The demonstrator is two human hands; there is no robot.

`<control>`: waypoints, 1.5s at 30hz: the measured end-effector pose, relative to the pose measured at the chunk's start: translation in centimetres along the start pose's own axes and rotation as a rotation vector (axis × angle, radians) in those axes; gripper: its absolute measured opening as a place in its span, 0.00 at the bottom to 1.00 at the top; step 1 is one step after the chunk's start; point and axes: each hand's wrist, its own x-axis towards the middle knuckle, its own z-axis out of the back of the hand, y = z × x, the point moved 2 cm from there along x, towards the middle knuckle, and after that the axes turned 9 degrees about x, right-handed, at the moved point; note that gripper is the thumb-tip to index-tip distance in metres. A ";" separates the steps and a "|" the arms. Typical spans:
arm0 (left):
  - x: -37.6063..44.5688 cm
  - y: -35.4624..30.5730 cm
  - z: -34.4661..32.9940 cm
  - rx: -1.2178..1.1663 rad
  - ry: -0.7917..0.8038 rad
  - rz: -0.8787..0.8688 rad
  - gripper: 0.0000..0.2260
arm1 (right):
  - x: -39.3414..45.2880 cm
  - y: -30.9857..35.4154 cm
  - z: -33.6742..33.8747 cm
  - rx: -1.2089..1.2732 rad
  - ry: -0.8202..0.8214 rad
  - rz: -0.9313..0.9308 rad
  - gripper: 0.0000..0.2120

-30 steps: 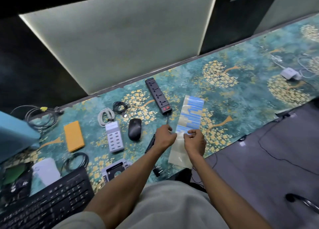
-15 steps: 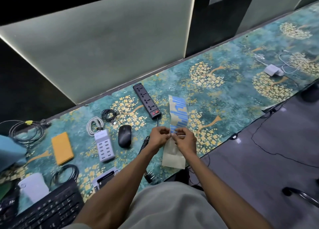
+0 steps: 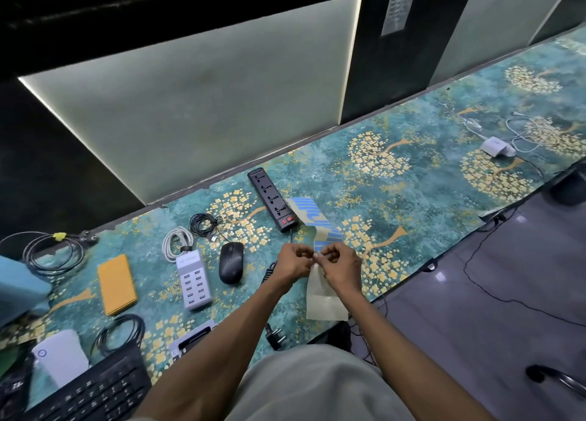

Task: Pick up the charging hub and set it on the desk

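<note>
A long strip of backing paper with blue labels [image 3: 317,220] curls up off the teal, gold-flowered desk [image 3: 412,192]. My left hand [image 3: 293,260] and my right hand [image 3: 342,270] meet over its middle, and both pinch the strip at the same spot with fingertips close together. The bare lower end of the strip [image 3: 323,300] hangs toward the desk's front edge. A black power strip [image 3: 272,203] lies just beyond the hands, its cord running under them.
Left of the hands lie a black mouse [image 3: 231,262], a white multi-port USB charger [image 3: 193,281], coiled cables [image 3: 206,224], an orange pad [image 3: 116,284], and a black keyboard [image 3: 92,392]. A white adapter with cable [image 3: 494,146] sits far right. Dark floor lies right of the desk.
My hands have come together on the strip. The strip, flat on the desk a second ago, is now lifted and curled. The view has shifted, so everything sits lower and further left.
</note>
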 end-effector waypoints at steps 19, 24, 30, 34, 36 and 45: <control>-7.2 6.4 7.7 0.223 -0.654 0.171 0.07 | -5.2 3.0 -8.0 0.081 0.346 0.068 0.05; -13.1 9.9 10.9 0.449 -0.838 0.409 0.17 | -8.6 4.1 -12.6 0.013 0.539 0.107 0.05; -16.3 11.5 11.0 0.570 -0.543 0.927 0.60 | -11.1 5.1 -15.0 -0.034 0.571 0.097 0.08; -15.6 11.4 9.1 0.637 -0.500 0.886 0.63 | -10.4 4.5 -14.4 0.031 0.549 0.033 0.06; -15.0 11.1 9.5 0.596 -0.573 0.833 0.57 | -9.8 4.3 -13.7 0.096 0.508 -0.025 0.04; -13.6 9.1 16.0 -1.150 -0.454 0.113 0.21 | -10.5 5.3 -13.0 0.604 0.702 -0.562 0.01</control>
